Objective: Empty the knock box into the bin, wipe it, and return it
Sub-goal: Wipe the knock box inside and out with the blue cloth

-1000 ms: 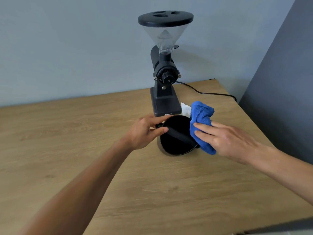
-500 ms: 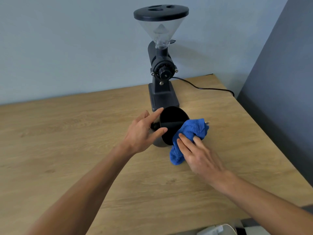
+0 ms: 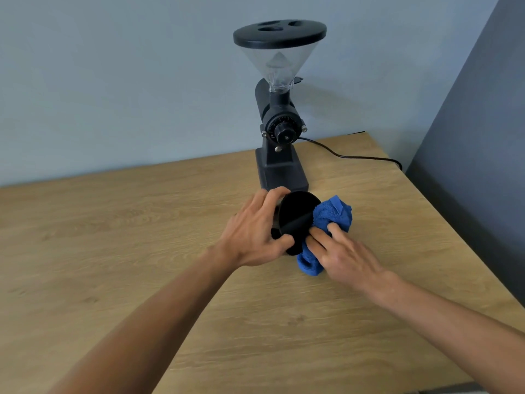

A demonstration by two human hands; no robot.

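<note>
Counter (image 3: 113,251): pale wood, carrying everything listed.
Left hand (image 3: 252,233): fingers curled around the knock box's left side, gripping it.
Knock box (image 3: 295,217): black, tipped with its opening facing right, just in front of the grinder (image 3: 279,129).
Cloth (image 3: 331,220): blue, touching the knock box's right rim.
Right hand (image 3: 345,257): fingers extended, pressing the cloth against the knock box.

one head-worn wide-angle view looks forward and down from above the near edge of the wooden table (image 3: 119,251). it faces the blue-grey wall (image 3: 113,81) behind, with a darker wall (image 3: 483,137) at right. both forearms reach in from the bottom corners. the coffee grinder (image 3: 279,115) stands upper centre, near the far edge, straight lines bowing slightly.
</note>
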